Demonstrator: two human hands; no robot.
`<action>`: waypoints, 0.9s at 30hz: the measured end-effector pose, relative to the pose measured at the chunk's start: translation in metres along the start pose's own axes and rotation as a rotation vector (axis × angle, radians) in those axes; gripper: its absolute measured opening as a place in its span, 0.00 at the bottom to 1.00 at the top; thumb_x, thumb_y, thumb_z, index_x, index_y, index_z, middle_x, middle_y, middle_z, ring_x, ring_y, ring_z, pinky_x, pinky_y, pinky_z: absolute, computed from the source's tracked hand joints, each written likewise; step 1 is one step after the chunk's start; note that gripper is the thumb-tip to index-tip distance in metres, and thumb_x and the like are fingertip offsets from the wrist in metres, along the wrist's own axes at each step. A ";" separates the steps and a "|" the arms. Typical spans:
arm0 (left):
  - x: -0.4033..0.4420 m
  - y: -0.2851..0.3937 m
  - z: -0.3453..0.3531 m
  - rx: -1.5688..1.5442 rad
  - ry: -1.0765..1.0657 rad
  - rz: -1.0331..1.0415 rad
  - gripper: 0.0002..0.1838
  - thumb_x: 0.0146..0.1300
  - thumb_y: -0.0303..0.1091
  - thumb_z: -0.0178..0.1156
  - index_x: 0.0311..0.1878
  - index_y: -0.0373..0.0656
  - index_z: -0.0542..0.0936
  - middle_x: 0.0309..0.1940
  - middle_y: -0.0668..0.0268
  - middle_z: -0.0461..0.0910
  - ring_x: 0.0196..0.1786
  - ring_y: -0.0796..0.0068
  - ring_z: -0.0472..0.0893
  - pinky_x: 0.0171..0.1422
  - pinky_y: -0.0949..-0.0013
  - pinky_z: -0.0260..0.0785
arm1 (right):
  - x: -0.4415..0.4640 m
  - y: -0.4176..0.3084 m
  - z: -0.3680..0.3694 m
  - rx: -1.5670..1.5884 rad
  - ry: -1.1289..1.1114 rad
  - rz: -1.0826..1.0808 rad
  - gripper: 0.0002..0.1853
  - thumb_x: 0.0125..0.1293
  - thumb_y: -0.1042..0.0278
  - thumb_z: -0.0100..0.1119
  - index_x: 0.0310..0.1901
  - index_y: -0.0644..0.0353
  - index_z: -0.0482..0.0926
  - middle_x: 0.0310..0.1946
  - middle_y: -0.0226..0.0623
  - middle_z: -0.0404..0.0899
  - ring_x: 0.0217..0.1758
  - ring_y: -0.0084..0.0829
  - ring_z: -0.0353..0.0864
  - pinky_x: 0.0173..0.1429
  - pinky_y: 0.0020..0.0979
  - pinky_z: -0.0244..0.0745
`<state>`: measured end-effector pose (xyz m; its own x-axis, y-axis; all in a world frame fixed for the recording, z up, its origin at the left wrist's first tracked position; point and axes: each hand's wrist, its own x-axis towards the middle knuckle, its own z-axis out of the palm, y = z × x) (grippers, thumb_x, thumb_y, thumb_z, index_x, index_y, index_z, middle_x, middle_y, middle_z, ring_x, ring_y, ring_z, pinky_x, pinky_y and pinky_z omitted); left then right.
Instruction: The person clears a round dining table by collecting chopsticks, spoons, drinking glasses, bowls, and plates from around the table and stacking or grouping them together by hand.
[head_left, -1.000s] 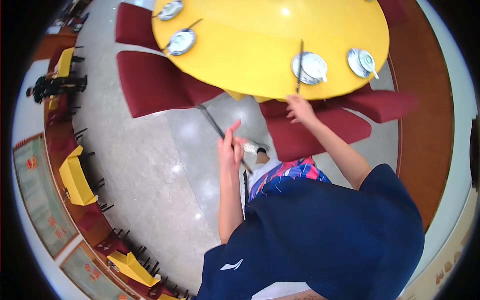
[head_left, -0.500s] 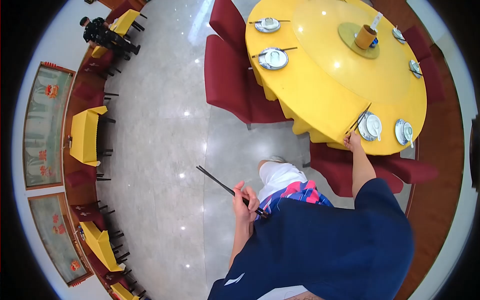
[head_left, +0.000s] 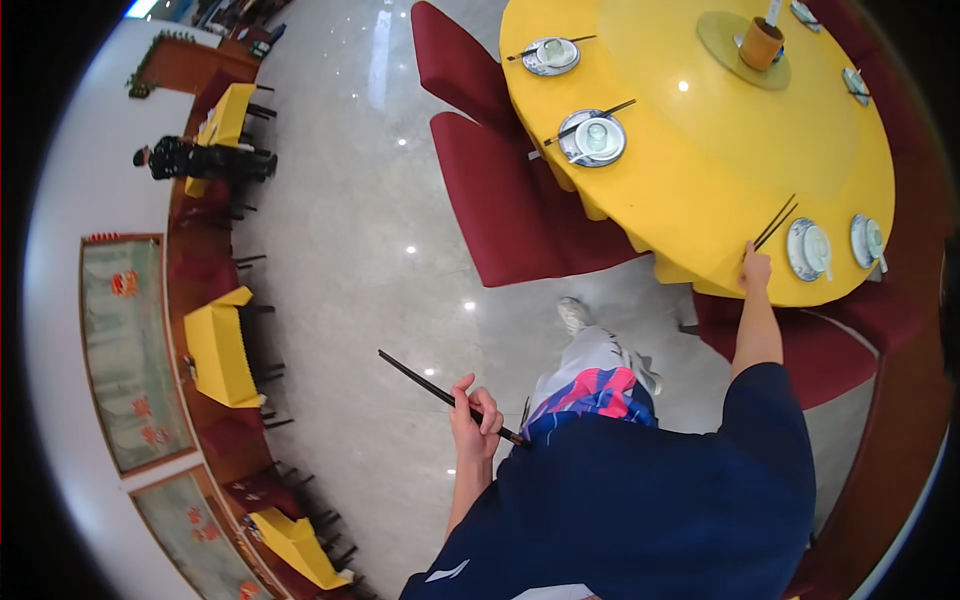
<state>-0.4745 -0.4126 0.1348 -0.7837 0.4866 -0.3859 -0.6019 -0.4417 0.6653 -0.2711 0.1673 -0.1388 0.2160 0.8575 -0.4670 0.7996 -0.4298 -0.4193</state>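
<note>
My left hand (head_left: 476,416) is closed around dark chopsticks (head_left: 415,376) in front of my body, their tips pointing up and left over the floor. My right hand (head_left: 757,270) reaches over the near edge of the round table (head_left: 690,215) and grips the lower end of a second pair of chopsticks (head_left: 776,222). That pair points away from me, its tips slightly apart. Just right of it is a blue-patterned plate (head_left: 794,250) with a white bowl (head_left: 816,247) and spoon on it. Another place setting (head_left: 866,241) stands farther right.
Two more settings, a plate (head_left: 570,150) and a farther plate (head_left: 550,70), have chopsticks laid across them. A brown holder (head_left: 762,46) stands mid-table. Red chairs (head_left: 485,200) flank the table. Along the left wall are yellow-covered tables (head_left: 220,345), and a person (head_left: 195,160) stands there.
The right-hand chopsticks have moved left, away from the plate they were close beside. My left hand keeps its chopsticks. The view has shifted, and a foot shows farther forward.
</note>
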 end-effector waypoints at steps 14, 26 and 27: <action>0.092 0.079 -0.044 0.138 0.089 -0.140 0.22 0.79 0.49 0.39 0.62 0.45 0.71 0.23 0.65 0.73 0.12 0.86 0.55 0.16 0.79 0.44 | -0.036 0.020 0.091 0.209 -0.160 -0.033 0.18 0.75 0.57 0.42 0.41 0.66 0.72 0.20 0.44 0.79 0.19 0.36 0.81 0.20 0.36 0.74; 0.222 0.168 -0.117 0.086 -0.282 -0.393 0.35 0.74 0.57 0.46 0.75 0.44 0.59 0.37 0.74 0.69 0.24 0.89 0.59 0.18 0.82 0.45 | -0.635 -0.145 0.136 0.144 -0.906 -0.970 0.11 0.73 0.61 0.44 0.46 0.61 0.68 0.22 0.48 0.75 0.24 0.49 0.77 0.31 0.45 0.70; 0.229 0.179 -0.128 0.061 -0.360 -0.340 0.36 0.73 0.57 0.48 0.75 0.45 0.58 0.36 0.74 0.69 0.23 0.88 0.58 0.19 0.82 0.45 | -0.657 -0.153 0.143 0.045 -0.932 -1.073 0.11 0.73 0.61 0.44 0.47 0.60 0.67 0.23 0.52 0.75 0.27 0.55 0.77 0.33 0.48 0.70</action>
<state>-0.7809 -0.4764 0.0836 -0.4356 0.8296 -0.3493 -0.7957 -0.1734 0.5804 -0.6158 -0.3709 0.1208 -0.9304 0.2788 -0.2382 0.3150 0.2753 -0.9083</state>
